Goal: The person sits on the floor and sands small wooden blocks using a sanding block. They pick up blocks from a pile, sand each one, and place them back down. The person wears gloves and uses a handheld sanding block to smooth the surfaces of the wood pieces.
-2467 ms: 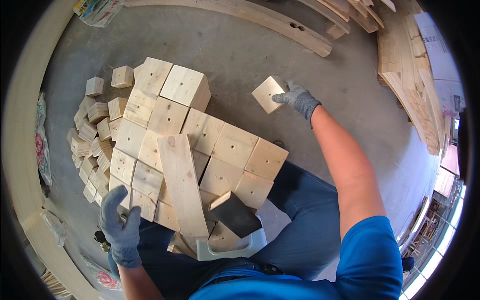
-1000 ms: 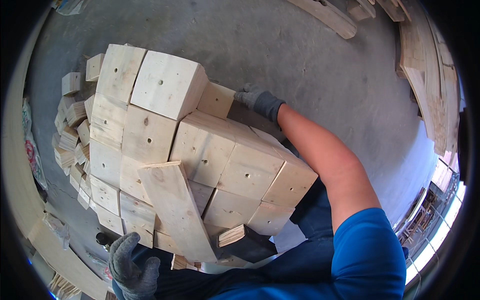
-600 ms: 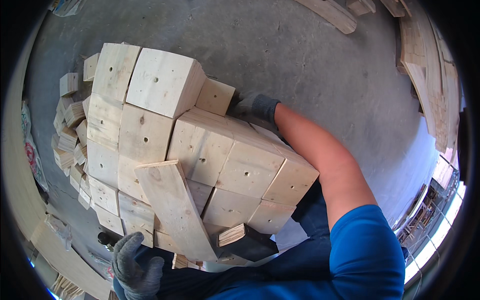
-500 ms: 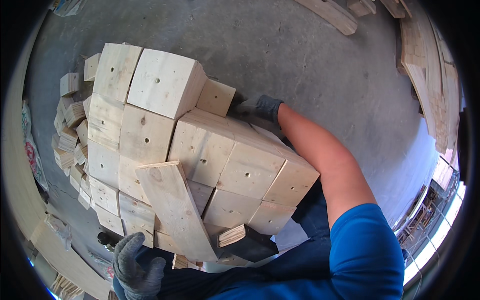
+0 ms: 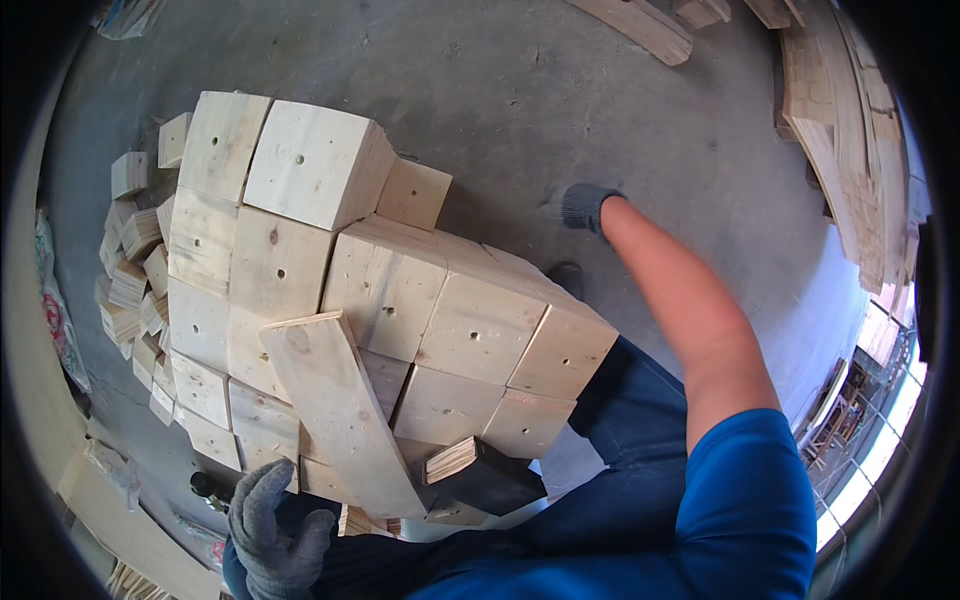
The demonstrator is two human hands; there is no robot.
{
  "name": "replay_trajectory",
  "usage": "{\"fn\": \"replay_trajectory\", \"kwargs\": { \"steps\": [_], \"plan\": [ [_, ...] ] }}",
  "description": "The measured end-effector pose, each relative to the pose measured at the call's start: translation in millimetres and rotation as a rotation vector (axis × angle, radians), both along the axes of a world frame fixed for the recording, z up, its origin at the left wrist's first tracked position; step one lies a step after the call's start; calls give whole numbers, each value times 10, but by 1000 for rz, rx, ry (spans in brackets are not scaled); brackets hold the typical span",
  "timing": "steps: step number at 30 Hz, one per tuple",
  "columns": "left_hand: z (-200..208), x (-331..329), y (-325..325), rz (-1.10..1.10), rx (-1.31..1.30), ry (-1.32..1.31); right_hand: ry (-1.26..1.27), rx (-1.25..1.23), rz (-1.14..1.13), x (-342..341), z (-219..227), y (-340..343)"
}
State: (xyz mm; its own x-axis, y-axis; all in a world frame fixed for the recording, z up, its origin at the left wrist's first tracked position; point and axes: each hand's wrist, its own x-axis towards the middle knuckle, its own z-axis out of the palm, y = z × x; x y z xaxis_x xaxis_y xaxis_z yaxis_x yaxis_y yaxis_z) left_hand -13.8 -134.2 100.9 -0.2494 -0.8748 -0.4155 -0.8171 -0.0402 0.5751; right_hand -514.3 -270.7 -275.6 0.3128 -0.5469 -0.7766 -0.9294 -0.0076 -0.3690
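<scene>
A stack of square pale wooden blocks (image 5: 473, 322), most with a small hole in the end, fills the middle of the view. A flat wooden board (image 5: 335, 400) leans across its front, beside a black-sided block (image 5: 490, 477) with a bare wood end. My left hand (image 5: 270, 535), in a grey glove, is raised at the stack's near left corner, fingers curved and apart, with nothing in it. Beyond the stack's right side, over the floor, is my right hand (image 5: 588, 208), gloved too. Mostly the cuff shows; its fingers are hidden, and it does not touch the stack.
Smaller wooden blocks (image 5: 138, 235) lie heaped on the floor left of the stack. Long planks (image 5: 850, 150) are piled at the far right, and a thick plank (image 5: 640, 28) lies on the concrete floor (image 5: 480, 90) at the back. My leg (image 5: 635, 410) is close to the stack's near right corner.
My right hand has moved away from the stack's far right side, outward to the right. The view has shifted slightly. My left hand keeps its curved, empty pose.
</scene>
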Motion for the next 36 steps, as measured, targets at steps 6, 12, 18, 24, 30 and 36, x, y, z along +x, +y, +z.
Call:
{"fn": "replay_trajectory", "kwargs": {
  "steps": [6, 12, 18, 24, 30, 36],
  "plan": [
    [8, 49, 118, 42, 28, -32, -110, 350, -365, 492, 71, 254],
    [48, 103, 170, 8, 35, -34, 576, -72, -85, -774, 384, 125],
    [163, 6, 277, -20, -126, -45, 601, -21, -156, -831, 977, 165],
    [337, 56, 248, -61, -219, 75, 367, -416, -125, -707, 1355, 442],
    [569, 265, 552, -39, -256, 148, 291, -550, -165, -356, 2376, 264],
    [577, 448, 682, -30, -357, 181, 250, -822, -79, -325, 3065, 800]
  ]
}}
